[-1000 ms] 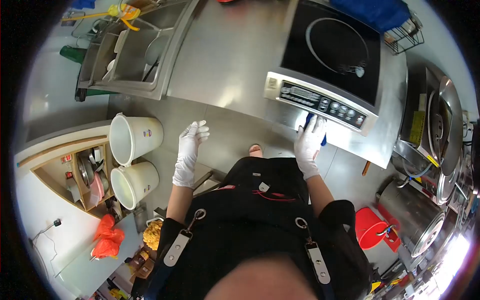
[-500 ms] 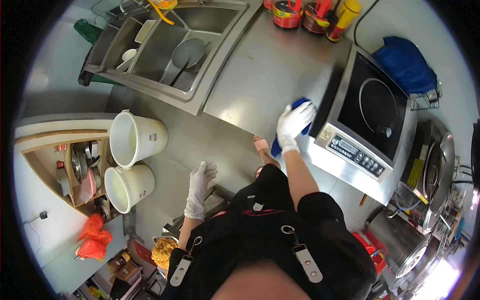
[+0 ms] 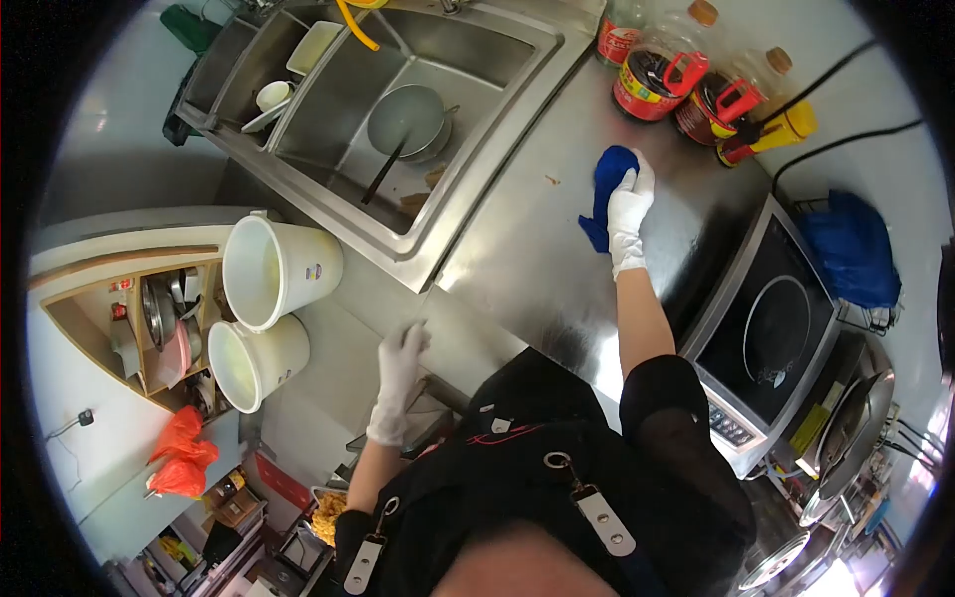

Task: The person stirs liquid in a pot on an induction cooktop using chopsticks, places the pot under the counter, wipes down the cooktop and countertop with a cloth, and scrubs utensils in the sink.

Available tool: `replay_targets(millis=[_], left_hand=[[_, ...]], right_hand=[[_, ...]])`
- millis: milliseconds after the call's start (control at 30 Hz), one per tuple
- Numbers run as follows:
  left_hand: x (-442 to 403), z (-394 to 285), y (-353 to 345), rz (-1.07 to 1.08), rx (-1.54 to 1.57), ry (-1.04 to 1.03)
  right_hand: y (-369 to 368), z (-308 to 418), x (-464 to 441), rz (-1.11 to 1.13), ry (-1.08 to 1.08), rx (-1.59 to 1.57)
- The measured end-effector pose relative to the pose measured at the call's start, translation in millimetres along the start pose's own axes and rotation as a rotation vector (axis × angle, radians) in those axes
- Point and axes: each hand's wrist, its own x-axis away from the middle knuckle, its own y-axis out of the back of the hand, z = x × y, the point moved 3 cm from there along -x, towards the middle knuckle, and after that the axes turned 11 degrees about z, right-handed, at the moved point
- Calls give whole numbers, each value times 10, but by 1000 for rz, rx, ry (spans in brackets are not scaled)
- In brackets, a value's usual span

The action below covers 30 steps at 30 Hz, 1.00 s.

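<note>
Head view: the right hand (image 3: 631, 207) gripped a blue cloth (image 3: 608, 191) on the steel counter (image 3: 527, 214). The left hand (image 3: 400, 370) hung empty.

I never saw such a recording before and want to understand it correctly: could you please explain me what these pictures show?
There is no robot here. All the pictures come from one camera worn on a person's head, looking forward and down, so you see the person's own arms. Both hands wear white gloves. The right hand holds a blue cloth on the steel counter. I see nothing in the left hand, but it is blurred. Bottles and an induction cooker stand on the counter, beside the sink.
</note>
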Motion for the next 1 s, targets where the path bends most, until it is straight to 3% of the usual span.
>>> replay_targets(millis=[100, 133, 200, 233, 333, 433, 467, 500, 600, 667, 733, 833, 867, 933, 1000], left_hand=[[-635, -734, -568, 117, -359, -455], [-802, -1029, -764, 191, -364, -390], [-1434, -1067, -1192, 118, -835, -623], [-1640, -1187, -1374, 173, -897, -665], [-2087, -1365, -1689, 245, -1071, -863], [-2424, -1311, -1837, 337, -1105, -1048], [-2501, -1261, -1856, 380, -1094, -1096], [-2568, -1210, -1867, 420, -1059, -1091], [-2733, -1119, -1944, 554, -1048, -1057], [-2822, -1086, -1999, 648, -1172, -981], [-2592, -1482, -1985, 770, -1418, -714], [-2633, -1475, -1937, 750, -1308, -893], [-2654, -1435, -1910, 627, -1131, -704], [-2719, -1518, -1641, 707, -1039, -892], [-2640, -1812, -1000, 663, -691, -767]], right_hand=[[-74, -97, 138, 80, 103, 265], [-85, -43, 169, 135, 157, 332], [-101, 159, 212, 235, 266, 461], [-107, 155, 212, 278, 270, 581], [-1, -79, 107, 388, 217, 500], [505, -182, -80, 24, 183, 480], [691, -156, -123, -50, 68, 497], [799, -253, -151, -122, -5, 532], [875, -529, -213, -32, -145, 708], [767, -510, -144, -70, -39, 847], [710, -509, -167, -62, -78, 898], [697, -516, -155, -66, -66, 919], [683, -513, -161, -69, -57, 925], [683, -633, -169, -41, -101, 925], [679, -672, -188, -8, -136, 855]])
